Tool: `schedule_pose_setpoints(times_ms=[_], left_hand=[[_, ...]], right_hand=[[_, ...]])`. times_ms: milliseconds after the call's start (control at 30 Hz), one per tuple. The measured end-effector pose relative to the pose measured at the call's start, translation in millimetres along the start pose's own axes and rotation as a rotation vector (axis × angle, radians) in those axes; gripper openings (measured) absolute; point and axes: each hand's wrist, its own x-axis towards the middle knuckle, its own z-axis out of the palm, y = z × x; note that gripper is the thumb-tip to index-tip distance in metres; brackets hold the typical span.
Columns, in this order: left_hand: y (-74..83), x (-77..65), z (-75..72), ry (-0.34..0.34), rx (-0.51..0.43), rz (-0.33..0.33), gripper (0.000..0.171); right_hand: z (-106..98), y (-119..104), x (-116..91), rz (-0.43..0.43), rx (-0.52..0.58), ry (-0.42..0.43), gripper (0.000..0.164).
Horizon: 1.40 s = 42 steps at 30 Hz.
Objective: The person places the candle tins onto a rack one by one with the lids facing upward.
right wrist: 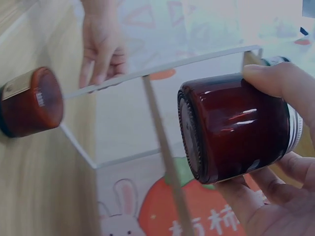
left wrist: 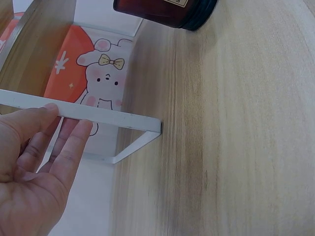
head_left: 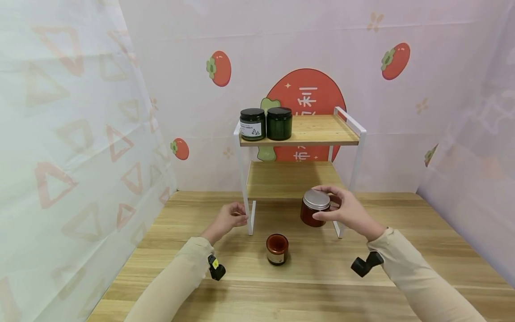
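My right hand (head_left: 347, 211) grips an amber glass jar (head_left: 311, 217) with a silver lid, thumb on one side and fingers on the other. The jar is held in front of the shelf rack's right side, below its middle board. My left hand (left wrist: 42, 162) pinches the white front-left leg (left wrist: 108, 117) of the rack between thumb and fingertips, low down. Between the hands, a smaller amber jar (head_left: 277, 249) with a pale label stands upside down on the table, its dark lid underneath and its glass base facing up.
The two-tier rack has a wooden top board (head_left: 318, 127) and a lower board (head_left: 293, 179). Two dark green jars, one labelled (head_left: 252, 125) and one plain (head_left: 279, 124), stand at the top's left end. A printed cloth (head_left: 306, 40) hangs behind the wooden table (head_left: 402, 264).
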Motion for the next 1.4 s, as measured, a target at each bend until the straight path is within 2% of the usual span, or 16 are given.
schedule_pose_setpoints(times_ms=[267,500,967,1267,1400], left_hand=[[-0.8,1.1,1.1,0.018,-0.009,-0.005,0.013],[-1.5,1.0,0.8,0.005,-0.016,0.008,0.014],[-2.0,1.2,-1.0,-0.008,-0.003,0.011,0.014],[-2.3,0.8,-0.9,-0.006,-0.006,0.018,0.015],[-2.8,0.9,-0.7,-0.003,-0.011,0.014,0.016]], right_hand=[[-10.6,-29.1,7.1,0.015,-0.088,0.013,0.062],[-20.4,-58.9,14.1,0.026,-0.073,0.033,0.062],[-39.8,-114.4,35.2,0.019,-0.121,0.114,0.057],[-47.3,-149.3,55.5,-0.020,-0.025,0.122,0.054],[-50.9,-159.6,65.3,-0.009,-0.038,0.134,0.057]])
